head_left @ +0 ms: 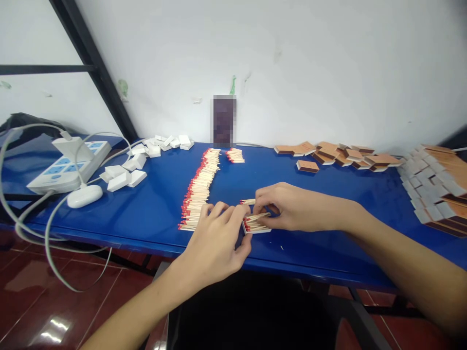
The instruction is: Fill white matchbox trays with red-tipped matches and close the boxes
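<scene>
My left hand (222,240) grips the left end of a white matchbox tray (260,232), thumb below and fingers above. Red-tipped matches (254,224) lie inside that tray. Over its right part, my right hand (275,206) is closed, fingertips pressed in among the matches; whether they pinch any is hidden. A few loose matches (248,201) lie just behind the tray. Left of it, partly behind my left hand, runs a long row of matches (199,187), heads to the left. A small heap of matches (236,155) sits farther back.
White empty trays (136,161) are scattered at the back left, near a power strip (69,167) with trailing white cables. Brown matchbox sleeves (337,154) lie along the wall at right. Stacked matchboxes (434,184) stand at the far right of the blue table (146,214).
</scene>
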A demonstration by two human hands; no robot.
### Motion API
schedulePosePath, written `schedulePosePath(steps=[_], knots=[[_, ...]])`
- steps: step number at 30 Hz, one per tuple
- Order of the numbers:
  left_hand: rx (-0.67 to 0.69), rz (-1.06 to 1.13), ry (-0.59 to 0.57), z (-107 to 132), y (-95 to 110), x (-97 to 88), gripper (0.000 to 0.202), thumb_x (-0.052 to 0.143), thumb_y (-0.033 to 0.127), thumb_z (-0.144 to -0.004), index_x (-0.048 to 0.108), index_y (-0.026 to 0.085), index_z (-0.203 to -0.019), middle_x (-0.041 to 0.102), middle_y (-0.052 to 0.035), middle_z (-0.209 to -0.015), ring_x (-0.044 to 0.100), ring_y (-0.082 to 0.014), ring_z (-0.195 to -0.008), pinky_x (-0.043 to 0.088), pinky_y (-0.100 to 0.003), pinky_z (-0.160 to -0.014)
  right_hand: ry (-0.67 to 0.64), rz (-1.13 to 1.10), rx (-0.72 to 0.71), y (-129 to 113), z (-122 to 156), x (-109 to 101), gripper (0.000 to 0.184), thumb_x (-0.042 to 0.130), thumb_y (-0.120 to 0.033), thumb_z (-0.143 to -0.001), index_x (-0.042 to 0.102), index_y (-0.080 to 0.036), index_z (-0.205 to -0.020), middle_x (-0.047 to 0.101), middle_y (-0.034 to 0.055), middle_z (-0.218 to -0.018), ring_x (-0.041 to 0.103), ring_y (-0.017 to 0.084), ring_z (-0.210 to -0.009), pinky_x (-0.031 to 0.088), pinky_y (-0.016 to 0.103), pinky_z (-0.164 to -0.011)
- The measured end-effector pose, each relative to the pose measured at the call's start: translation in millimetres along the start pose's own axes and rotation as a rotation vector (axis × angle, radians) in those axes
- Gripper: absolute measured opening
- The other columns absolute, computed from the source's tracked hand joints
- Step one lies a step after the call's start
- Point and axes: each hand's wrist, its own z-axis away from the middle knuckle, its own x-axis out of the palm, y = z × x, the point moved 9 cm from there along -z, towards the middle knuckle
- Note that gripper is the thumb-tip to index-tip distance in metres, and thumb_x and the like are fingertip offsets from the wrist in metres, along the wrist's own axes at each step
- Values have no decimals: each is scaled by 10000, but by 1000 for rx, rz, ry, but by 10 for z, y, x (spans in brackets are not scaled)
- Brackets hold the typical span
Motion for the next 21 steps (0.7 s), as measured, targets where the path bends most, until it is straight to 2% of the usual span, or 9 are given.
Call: schedulePosePath(steps=[7,14,21], knots=[[7,-11,-14,-6,2,16,207,538,207,-942,495,194,-1145,654,-35,-1059,534,-273,-998,363,-446,-852,-35,-13,21,-15,-6,46,176,599,-291,-910,738,-201,-848,656,5,-772,570,105,-656,390,228,-607],[9,-20,-4,-9,-1,6,193,539,217,-947,518,191,-1138,654,-40,-1048,534,-271,-996,362,-454,-865,-12,-18,-7,-17,0,39,193,608,-332,-909,747,-203,-873,643,11,-763,559,115,-652,385,242,-602],[7,-22,-11,1,4,7,167,529,211,-947,534,191,-1112,661,-47,-1029,541,-275,-979,365,-452,-847,13,-6,-22,-51,-2,4,151,594,-240,-895,730,-196,-845,633,7,-740,535,117,-634,373,253,-604]])
